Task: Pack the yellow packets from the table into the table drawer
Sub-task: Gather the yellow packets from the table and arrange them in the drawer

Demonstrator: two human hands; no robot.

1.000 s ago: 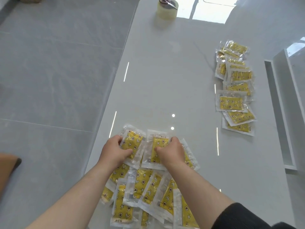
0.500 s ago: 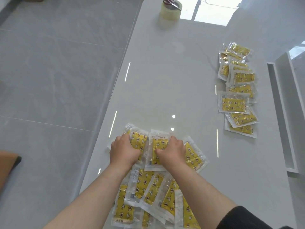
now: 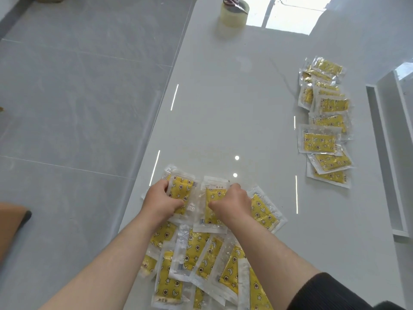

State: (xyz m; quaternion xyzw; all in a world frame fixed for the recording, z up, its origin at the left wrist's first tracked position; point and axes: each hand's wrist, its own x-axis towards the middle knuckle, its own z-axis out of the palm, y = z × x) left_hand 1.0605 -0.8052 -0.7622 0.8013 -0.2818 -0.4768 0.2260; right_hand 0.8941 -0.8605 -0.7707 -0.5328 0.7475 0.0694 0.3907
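Several yellow packets in clear wrappers lie spread in a near pile (image 3: pixel 201 253) on the white table (image 3: pixel 234 108). My left hand (image 3: pixel 159 201) grips one packet (image 3: pixel 182 191) at the pile's far left. My right hand (image 3: pixel 231 203) grips another packet (image 3: pixel 212 198) beside it. A third packet (image 3: pixel 264 210) lies just right of my right hand. A second row of yellow packets (image 3: pixel 326 124) lies at the table's right side. The open white drawer (image 3: pixel 388 153) runs along the table's right edge.
A roll of clear tape (image 3: pixel 233 15) with scissors (image 3: pixel 235 4) on top stands at the table's far end. Grey tiled floor (image 3: pixel 78 97) lies to the left. A brown object (image 3: pixel 12 224) shows at the left edge.
Both hands have stayed on the far packets of the near pile, shifting slightly and closing around them. The packet right of my right hand has slid outward.
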